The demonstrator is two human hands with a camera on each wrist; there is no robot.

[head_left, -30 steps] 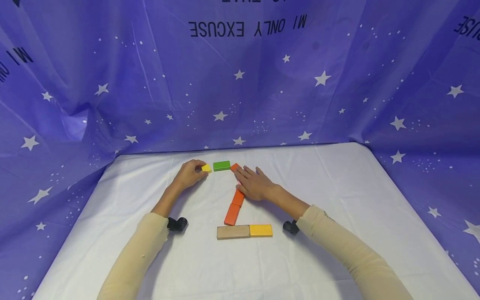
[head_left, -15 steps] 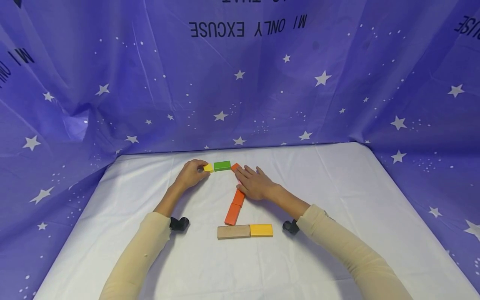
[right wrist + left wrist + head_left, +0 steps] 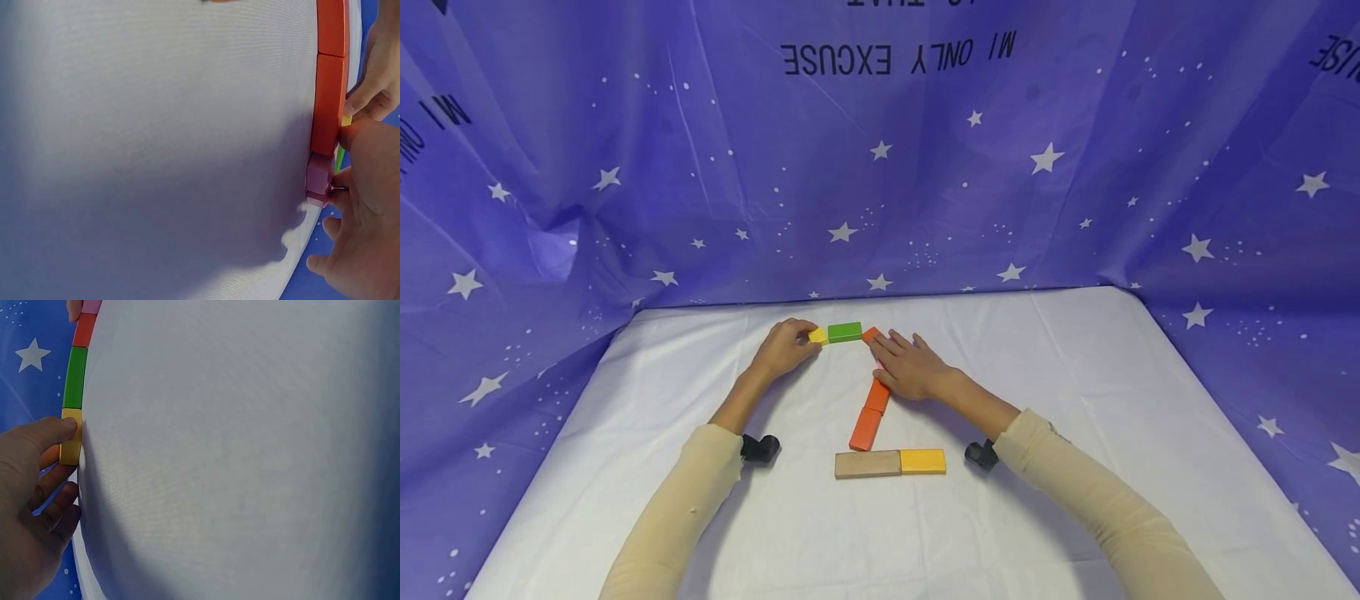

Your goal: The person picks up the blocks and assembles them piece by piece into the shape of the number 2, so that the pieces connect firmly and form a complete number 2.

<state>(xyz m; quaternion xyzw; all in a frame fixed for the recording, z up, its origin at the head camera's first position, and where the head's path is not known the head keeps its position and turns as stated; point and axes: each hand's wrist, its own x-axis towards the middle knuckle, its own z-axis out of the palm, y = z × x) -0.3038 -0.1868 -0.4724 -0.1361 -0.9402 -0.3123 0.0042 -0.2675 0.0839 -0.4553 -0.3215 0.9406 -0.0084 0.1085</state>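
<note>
My left hand (image 3: 781,347) pinches a small yellow block (image 3: 71,437) between thumb and fingers, at the left end of a green block (image 3: 845,332). In the left wrist view, the yellow block's end meets the green one. Right of the green block lies a small red-orange block (image 3: 869,334). My right hand (image 3: 912,368) rests with outstretched fingers over the bend in the row, touching pink blocks (image 3: 320,174) and largely covering them from the head view. Below it, two orange-red blocks (image 3: 876,396) run end to end, slanting down and left.
A tan block (image 3: 867,464) and a yellow-orange block (image 3: 923,461) lie end to end nearer the front. Black wrist mounts (image 3: 762,450) sit by both sleeves. White cloth (image 3: 1037,358) covers the table. A purple star-patterned curtain (image 3: 880,200) rises behind it and at both sides.
My left hand has slid the small yellow block slightly right, closing the gap to the green block. My right hand and the other blocks stay in place.
</note>
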